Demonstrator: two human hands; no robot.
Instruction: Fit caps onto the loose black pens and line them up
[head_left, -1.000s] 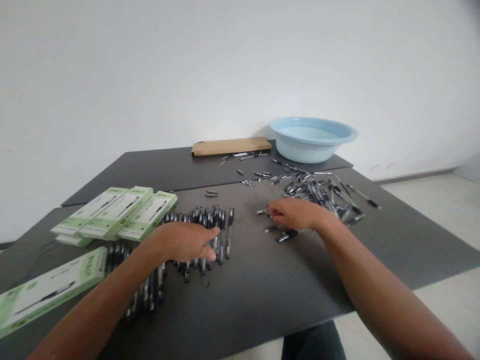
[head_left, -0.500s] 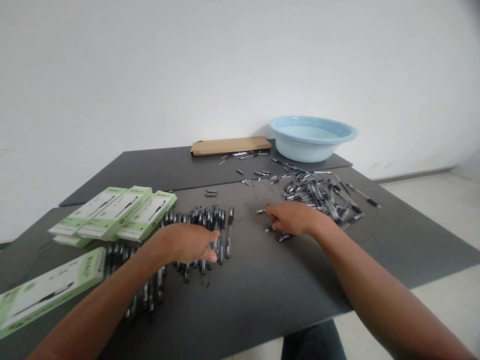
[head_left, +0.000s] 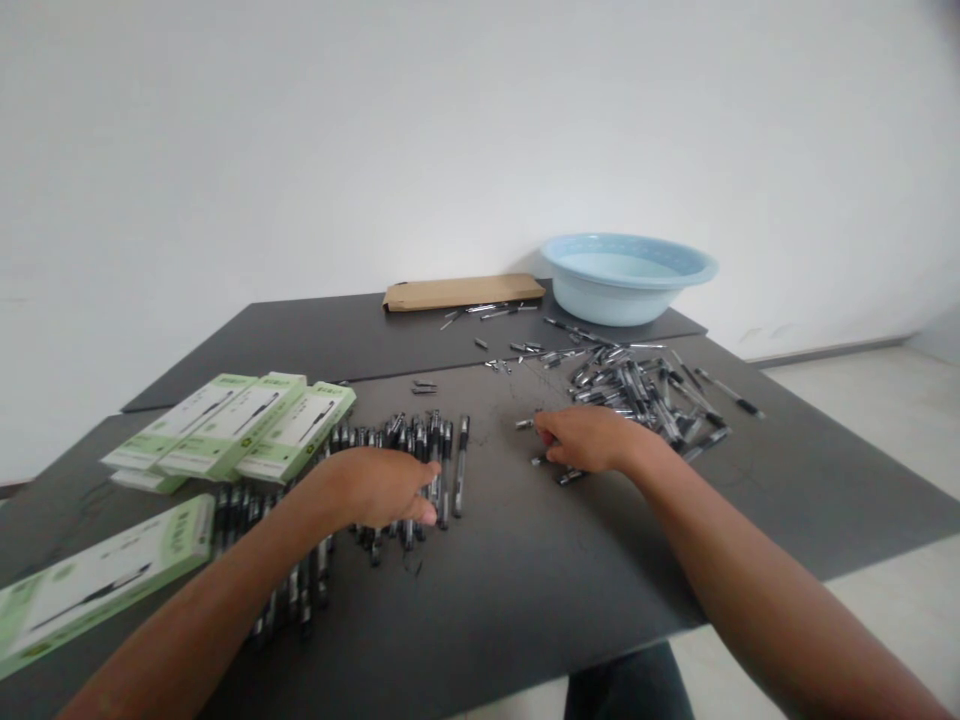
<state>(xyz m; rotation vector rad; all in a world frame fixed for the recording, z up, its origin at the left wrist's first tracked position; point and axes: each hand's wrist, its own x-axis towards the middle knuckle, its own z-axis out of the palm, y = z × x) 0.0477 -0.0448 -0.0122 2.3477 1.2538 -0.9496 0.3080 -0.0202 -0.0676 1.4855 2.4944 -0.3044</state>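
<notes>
My left hand [head_left: 379, 487] hovers over or rests on a row of black-gripped clear pens [head_left: 459, 470] laid side by side; I cannot tell whether it touches them. Its thumb and finger are apart with nothing seen between them. My right hand [head_left: 583, 437] is at the table with its fingers curled down on a few pens [head_left: 570, 477], whose ends stick out to the left and below. Behind it spreads a loose heap of pens [head_left: 637, 395]. More pens [head_left: 304, 590] lie in rows under my left forearm.
Green-and-white pen boxes [head_left: 296, 430] are stacked at left, and another box [head_left: 105, 580] lies nearer. A light blue basin [head_left: 615, 295] and a flat brown cardboard piece [head_left: 461, 292] stand at the back of the dark table [head_left: 517, 590]. Small pen parts [head_left: 424, 386] lie scattered mid-table.
The view has shifted very slightly. Both hands and the pens stay in practically the same places.
</notes>
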